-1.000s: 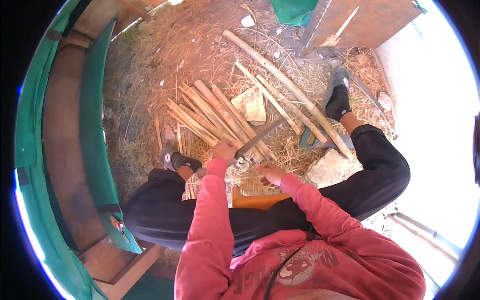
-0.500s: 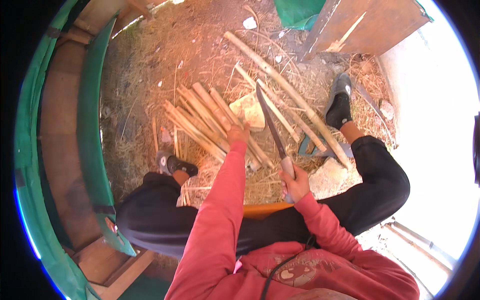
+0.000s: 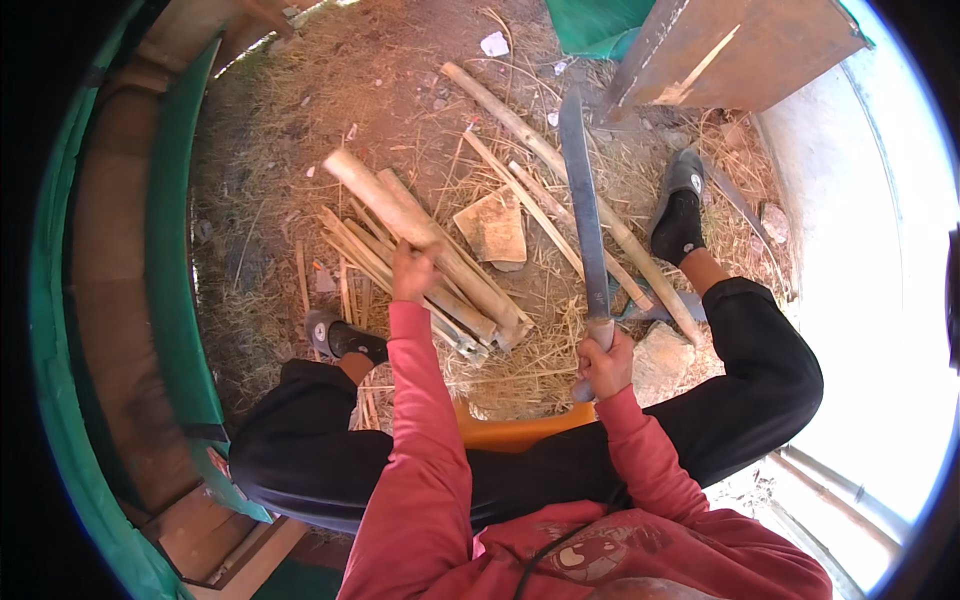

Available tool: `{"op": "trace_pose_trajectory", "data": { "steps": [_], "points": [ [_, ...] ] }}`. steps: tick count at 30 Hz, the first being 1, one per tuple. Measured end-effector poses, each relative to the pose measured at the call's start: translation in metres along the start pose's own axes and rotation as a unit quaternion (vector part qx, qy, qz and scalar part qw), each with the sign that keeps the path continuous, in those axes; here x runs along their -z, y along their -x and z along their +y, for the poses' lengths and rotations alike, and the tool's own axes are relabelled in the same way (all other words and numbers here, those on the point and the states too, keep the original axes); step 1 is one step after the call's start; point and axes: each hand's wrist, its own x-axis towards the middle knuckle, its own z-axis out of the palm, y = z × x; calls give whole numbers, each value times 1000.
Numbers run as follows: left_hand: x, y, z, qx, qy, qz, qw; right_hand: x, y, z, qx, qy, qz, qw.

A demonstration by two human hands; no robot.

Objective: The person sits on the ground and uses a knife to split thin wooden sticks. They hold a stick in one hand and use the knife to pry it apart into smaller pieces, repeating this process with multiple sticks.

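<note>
Left hand (image 3: 413,272) — closed round a split bamboo stave (image 3: 385,196), lifted at a slant above the stave pile (image 3: 440,285). Right hand (image 3: 603,362) — fisted on a machete (image 3: 582,200), blade raised. Advisable: strike well clear of the holding fingers, stave braced steady.

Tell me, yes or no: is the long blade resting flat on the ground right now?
No: the right hand grips the handle of the long blade and holds it raised, pointing away over the straw-covered ground.
</note>
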Motion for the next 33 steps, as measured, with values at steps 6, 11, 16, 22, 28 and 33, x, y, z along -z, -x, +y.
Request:
{"op": "trace_pose_trajectory", "data": {
  "steps": [6,11,16,22,28,33],
  "points": [
    [11,-26,94,-168,17,78,983,-2,-5,8,131,132,-17,982],
    [-28,-40,133,-338,-59,248,906,-10,6,-3,143,181,-60,971],
    [-17,-76,114,-178,-283,119,935,-17,19,-25,173,255,-77,948],
    [-6,-78,122,-262,-131,45,955,-32,38,-73,295,273,-85,911],
    [-11,-57,149,-223,-158,-44,961,-69,45,-129,392,258,-111,876],
    [-16,-92,115,-362,-244,-1,900,-95,17,-110,383,319,-70,864]
  ]
}}
